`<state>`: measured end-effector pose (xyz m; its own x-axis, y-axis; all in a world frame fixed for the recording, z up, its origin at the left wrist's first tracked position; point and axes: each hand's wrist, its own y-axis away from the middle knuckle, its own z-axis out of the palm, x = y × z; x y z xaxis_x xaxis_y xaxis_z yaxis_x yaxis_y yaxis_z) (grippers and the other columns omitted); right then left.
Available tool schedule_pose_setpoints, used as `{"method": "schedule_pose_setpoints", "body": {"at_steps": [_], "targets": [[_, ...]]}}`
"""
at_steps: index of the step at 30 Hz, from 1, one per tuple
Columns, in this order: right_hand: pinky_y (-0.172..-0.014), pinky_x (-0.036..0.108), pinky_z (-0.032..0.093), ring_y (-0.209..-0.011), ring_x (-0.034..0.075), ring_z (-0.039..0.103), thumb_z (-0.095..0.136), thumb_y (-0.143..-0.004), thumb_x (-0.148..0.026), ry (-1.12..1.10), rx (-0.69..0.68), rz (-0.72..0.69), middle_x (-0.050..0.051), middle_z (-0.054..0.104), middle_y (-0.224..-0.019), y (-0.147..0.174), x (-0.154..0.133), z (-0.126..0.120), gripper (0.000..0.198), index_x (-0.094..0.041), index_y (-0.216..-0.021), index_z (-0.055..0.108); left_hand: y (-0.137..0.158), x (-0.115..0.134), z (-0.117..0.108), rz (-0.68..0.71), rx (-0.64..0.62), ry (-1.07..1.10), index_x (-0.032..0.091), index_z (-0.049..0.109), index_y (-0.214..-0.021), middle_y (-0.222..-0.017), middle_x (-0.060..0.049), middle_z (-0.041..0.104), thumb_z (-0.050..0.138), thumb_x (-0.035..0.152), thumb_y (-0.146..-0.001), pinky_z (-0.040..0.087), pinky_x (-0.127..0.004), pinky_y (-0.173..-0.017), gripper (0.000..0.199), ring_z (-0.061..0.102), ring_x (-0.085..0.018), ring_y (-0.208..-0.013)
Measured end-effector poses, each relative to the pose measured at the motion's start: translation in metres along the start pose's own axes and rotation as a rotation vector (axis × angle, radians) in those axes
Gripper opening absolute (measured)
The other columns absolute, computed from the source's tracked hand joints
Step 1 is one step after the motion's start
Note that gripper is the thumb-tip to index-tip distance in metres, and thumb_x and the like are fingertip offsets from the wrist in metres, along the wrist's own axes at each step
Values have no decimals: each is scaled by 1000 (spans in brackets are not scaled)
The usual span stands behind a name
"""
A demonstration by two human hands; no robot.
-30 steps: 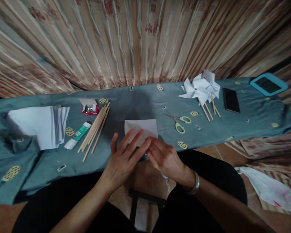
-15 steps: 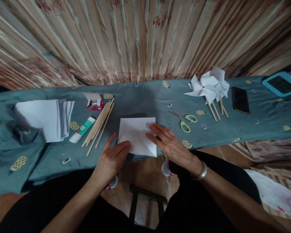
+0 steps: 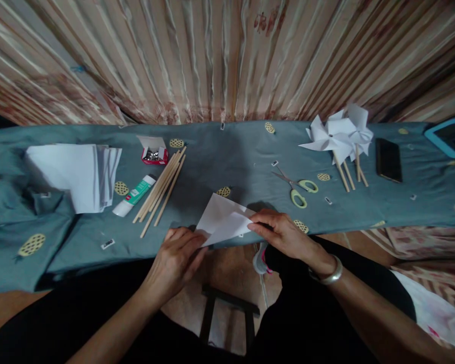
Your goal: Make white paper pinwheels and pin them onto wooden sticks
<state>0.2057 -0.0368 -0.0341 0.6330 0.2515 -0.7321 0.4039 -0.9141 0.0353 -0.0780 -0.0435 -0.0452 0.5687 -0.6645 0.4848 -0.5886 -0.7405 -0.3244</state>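
Note:
A white sheet of paper [image 3: 223, 221] lies turned at an angle at the table's front edge, with one part lifted and folded over. My left hand [image 3: 179, 256] is closed on its lower left corner, fingers on top and the thumb low at the edge. At the opposite side, my right hand [image 3: 282, 232] pinches the right corner between thumb and fingers; a silver bangle [image 3: 329, 273] is on that wrist. Scissors with green handles [image 3: 299, 191] lie apart beyond the right hand. Several wooden sticks [image 3: 161, 192] rest beyond the left hand.
A glue tube [image 3: 134, 195], an open red box of small metal pieces [image 3: 154, 154] and a stack of white paper [image 3: 72, 174] lie at left. Paper pinwheels [image 3: 337, 134], a phone [image 3: 389, 159] and a blue-framed tablet [image 3: 449, 137] lie at right. A dark stool [image 3: 230, 299] stands below.
The paper was flat and square to the edge; now it is turned, with one part folded over. Both hands have gone from resting on it to gripping its corners. The view has shifted slightly.

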Motion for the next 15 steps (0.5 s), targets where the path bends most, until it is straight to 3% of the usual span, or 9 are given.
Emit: {"method": "schedule_pose_setpoints", "body": {"at_steps": [4,7,11,15], "targets": [[-70,27,50,-77,15,66,56,-95,-29,-56,44,71,1,72,-86,-12,0,6,16,-20,-93,69,2,-3,4,-104,18,29,12,43,-137,-94,-8,71,55,27,-95,52,-33,-73,46,66,-20,-79],[-68,27,49,-74,15,66,60,-92,-26,-48,71,108,0,72,-83,-19,-4,8,11,-20,-92,69,-1,-2,4,-120,33,-23,14,32,-146,-107,-12,70,55,27,-95,55,-37,-77,58,67,-23,-87],[-67,27,50,-72,16,67,62,-90,-24,-13,133,125,1,73,-82,-26,-9,11,11,-20,-95,70,-4,15,4,47,22,-148,16,32,-148,-139,-18,55,53,16,-93,49,-47,-101,58,51,-31,-130],[-68,28,51,-73,17,69,62,-88,-23,42,219,146,3,76,-86,-31,-10,18,11,-20,-96,70,-1,34,19,190,-123,-183,7,38,-143,-146,-17,51,46,9,-93,37,-49,-115,50,36,-28,-144]]}}
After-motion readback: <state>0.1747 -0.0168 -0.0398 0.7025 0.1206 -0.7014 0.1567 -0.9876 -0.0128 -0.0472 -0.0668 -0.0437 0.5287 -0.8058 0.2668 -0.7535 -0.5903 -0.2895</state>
